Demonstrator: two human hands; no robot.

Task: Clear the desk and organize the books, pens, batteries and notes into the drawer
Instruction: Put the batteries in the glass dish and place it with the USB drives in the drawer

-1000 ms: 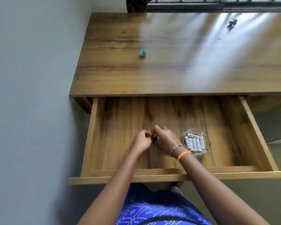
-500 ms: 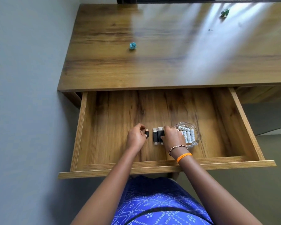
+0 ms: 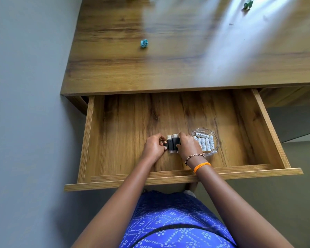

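Our desk (image 3: 186, 68) runs off the top and right edges, glare washing out its woodgrain. Below it the open drawer (image 3: 125, 122) holds both our hands close together. What exactly the small black blocks (image 3: 173, 144) between them are, we honestly can't tell; metal tips poke out the far ends. Left hand (image 3: 153, 147) pinches one at its left end, right hand (image 3: 187, 145) presses the row's other side. Just right of that hand, a round glass dish (image 3: 215, 140) cradles white cylindrical batteries (image 3: 205, 143). Far beyond, a crumpled teal paper ball (image 3: 144, 43).
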